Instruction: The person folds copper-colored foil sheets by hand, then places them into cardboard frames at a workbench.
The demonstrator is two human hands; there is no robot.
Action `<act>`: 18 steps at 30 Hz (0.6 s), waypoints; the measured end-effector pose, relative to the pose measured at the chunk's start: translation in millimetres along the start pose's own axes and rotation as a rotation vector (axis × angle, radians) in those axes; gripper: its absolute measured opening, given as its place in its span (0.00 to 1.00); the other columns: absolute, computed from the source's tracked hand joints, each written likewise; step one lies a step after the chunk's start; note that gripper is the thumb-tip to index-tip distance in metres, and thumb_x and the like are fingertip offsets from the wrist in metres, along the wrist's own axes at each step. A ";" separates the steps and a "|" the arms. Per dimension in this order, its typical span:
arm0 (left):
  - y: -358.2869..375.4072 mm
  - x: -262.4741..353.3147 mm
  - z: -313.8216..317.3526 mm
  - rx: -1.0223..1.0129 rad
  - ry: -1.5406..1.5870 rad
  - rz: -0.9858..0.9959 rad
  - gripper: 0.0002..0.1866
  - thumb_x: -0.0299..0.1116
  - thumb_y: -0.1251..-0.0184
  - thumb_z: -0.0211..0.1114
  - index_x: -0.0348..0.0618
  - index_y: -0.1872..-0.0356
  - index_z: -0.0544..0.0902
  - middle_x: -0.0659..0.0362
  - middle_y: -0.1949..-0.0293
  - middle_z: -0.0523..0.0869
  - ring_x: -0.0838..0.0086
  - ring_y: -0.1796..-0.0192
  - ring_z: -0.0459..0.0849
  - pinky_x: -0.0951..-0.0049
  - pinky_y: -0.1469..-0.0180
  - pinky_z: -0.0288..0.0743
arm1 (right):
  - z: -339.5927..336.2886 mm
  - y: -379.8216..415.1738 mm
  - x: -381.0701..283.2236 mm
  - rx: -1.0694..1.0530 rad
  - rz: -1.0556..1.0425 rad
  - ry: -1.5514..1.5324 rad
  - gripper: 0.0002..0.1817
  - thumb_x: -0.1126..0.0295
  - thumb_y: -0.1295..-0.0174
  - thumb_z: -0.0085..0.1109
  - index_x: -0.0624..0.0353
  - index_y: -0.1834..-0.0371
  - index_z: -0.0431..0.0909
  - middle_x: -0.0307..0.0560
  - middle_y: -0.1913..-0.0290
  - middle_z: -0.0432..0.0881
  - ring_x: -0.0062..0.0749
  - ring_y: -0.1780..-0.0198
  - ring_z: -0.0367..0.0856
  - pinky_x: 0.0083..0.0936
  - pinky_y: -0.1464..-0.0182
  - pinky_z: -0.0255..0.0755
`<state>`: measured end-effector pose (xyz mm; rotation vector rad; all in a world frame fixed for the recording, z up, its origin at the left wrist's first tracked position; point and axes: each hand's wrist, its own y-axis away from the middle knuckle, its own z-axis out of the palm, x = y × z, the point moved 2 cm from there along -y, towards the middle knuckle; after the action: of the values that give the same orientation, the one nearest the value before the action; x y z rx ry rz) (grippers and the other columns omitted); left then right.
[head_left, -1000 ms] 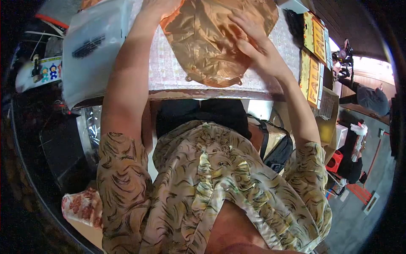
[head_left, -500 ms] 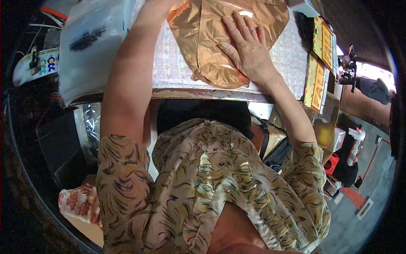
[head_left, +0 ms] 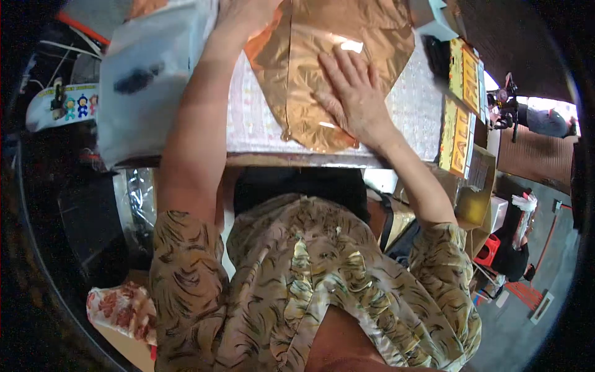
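Note:
A flat, shiny copper-coloured foil balloon (head_left: 304,74) lies on the table, its rounded end close to the front edge. My right hand (head_left: 358,99) rests palm down on the foil's right part, fingers stretched out and slightly spread. At the top of the view, my left hand (head_left: 251,15) is at the balloon's upper left border. Its fingers are blurred and partly cut off by the frame, so their grip does not show. Under the foil is a pale patterned table cover (head_left: 248,118).
A milky plastic package (head_left: 145,93) stands left of my left arm. Yellow boxes marked FALL (head_left: 458,139) line the table's right side. Beyond them, at far right, is another person (head_left: 545,121). A red-and-white patterned bundle (head_left: 124,307) sits low at left.
The whole view has shifted, so the table and balloon appear lower in the picture. Slightly more of my left hand shows. My right hand stays flat on the foil.

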<state>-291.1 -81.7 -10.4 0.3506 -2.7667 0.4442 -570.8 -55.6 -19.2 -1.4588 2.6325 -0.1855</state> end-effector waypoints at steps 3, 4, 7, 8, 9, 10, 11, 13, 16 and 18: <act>-13.5 -22.5 -7.1 0.040 0.013 0.085 0.24 0.46 0.19 0.54 0.40 0.33 0.79 0.46 0.30 0.78 0.50 0.26 0.73 0.51 0.28 0.67 | 0.4 0.7 0.7 -0.019 0.003 0.003 0.39 0.42 0.23 0.50 0.47 0.15 0.57 0.55 0.16 0.56 0.56 0.16 0.52 0.59 0.18 0.43; -17.6 -22.9 -11.9 -0.029 0.046 0.070 0.22 0.45 0.19 0.53 0.41 0.39 0.84 0.45 0.37 0.84 0.49 0.32 0.80 0.53 0.34 0.75 | -1.1 0.3 0.0 -0.004 0.000 0.008 0.39 0.42 0.23 0.50 0.47 0.15 0.57 0.55 0.16 0.56 0.56 0.16 0.52 0.59 0.18 0.43; -1.0 26.2 -15.0 -0.288 -0.156 0.323 0.20 0.40 0.21 0.55 0.36 0.42 0.85 0.44 0.36 0.84 0.50 0.30 0.78 0.53 0.34 0.76 | -2.1 0.3 -0.9 -0.041 0.017 -0.006 0.40 0.42 0.23 0.50 0.47 0.14 0.55 0.55 0.15 0.54 0.54 0.15 0.50 0.60 0.18 0.43; 18.4 38.6 -18.5 -0.200 0.001 0.404 0.20 0.40 0.21 0.57 0.36 0.41 0.84 0.42 0.34 0.82 0.50 0.29 0.78 0.52 0.33 0.77 | -2.5 -0.1 -1.0 -0.031 0.012 -0.006 0.40 0.42 0.23 0.50 0.47 0.14 0.55 0.55 0.15 0.54 0.54 0.15 0.50 0.60 0.18 0.43; 25.7 52.0 -14.2 -0.237 -0.037 0.411 0.21 0.41 0.20 0.57 0.37 0.37 0.83 0.43 0.30 0.78 0.51 0.27 0.75 0.52 0.30 0.74 | -2.4 -0.1 -0.7 -0.038 0.019 -0.018 0.40 0.43 0.23 0.50 0.47 0.14 0.55 0.54 0.15 0.54 0.54 0.15 0.50 0.60 0.18 0.43; 30.3 59.7 -6.3 -0.276 -0.076 0.418 0.22 0.42 0.19 0.57 0.38 0.34 0.81 0.43 0.26 0.75 0.53 0.24 0.72 0.53 0.27 0.71 | -1.9 0.4 -0.6 -0.046 0.027 -0.030 0.39 0.43 0.23 0.50 0.47 0.14 0.55 0.54 0.14 0.53 0.54 0.15 0.50 0.60 0.18 0.43; 36.6 58.0 3.5 -0.267 -0.087 0.419 0.22 0.42 0.19 0.57 0.38 0.34 0.81 0.43 0.26 0.75 0.53 0.24 0.72 0.53 0.27 0.71 | -0.8 0.7 0.0 -0.050 0.026 -0.023 0.40 0.43 0.23 0.50 0.46 0.14 0.54 0.55 0.14 0.53 0.55 0.15 0.50 0.61 0.18 0.42; 46.9 54.1 19.6 -0.158 0.076 0.394 0.27 0.45 0.19 0.57 0.41 0.27 0.76 0.49 0.20 0.67 0.57 0.20 0.66 0.54 0.21 0.62 | -3.1 0.4 -1.1 -0.040 0.026 -0.033 0.40 0.44 0.23 0.50 0.46 0.13 0.54 0.55 0.14 0.52 0.55 0.15 0.50 0.61 0.18 0.42; 52.9 51.5 22.0 -0.177 0.089 0.416 0.29 0.45 0.18 0.57 0.43 0.24 0.72 0.55 0.19 0.66 0.60 0.18 0.63 0.56 0.19 0.57 | -2.6 0.3 -0.1 -0.053 0.038 -0.048 0.40 0.43 0.23 0.50 0.45 0.13 0.53 0.56 0.14 0.53 0.56 0.15 0.49 0.61 0.17 0.41; 53.7 51.7 22.9 -0.168 0.096 0.408 0.28 0.45 0.18 0.56 0.44 0.23 0.72 0.55 0.19 0.67 0.60 0.19 0.63 0.56 0.19 0.57 | -1.1 1.2 2.1 -0.028 0.027 -0.052 0.41 0.42 0.24 0.51 0.46 0.13 0.53 0.58 0.15 0.54 0.57 0.15 0.50 0.60 0.17 0.40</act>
<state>-360.2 -49.6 -27.3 -0.2732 -2.7510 0.3065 -573.1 -56.6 -18.5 -1.4154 2.6225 -0.1073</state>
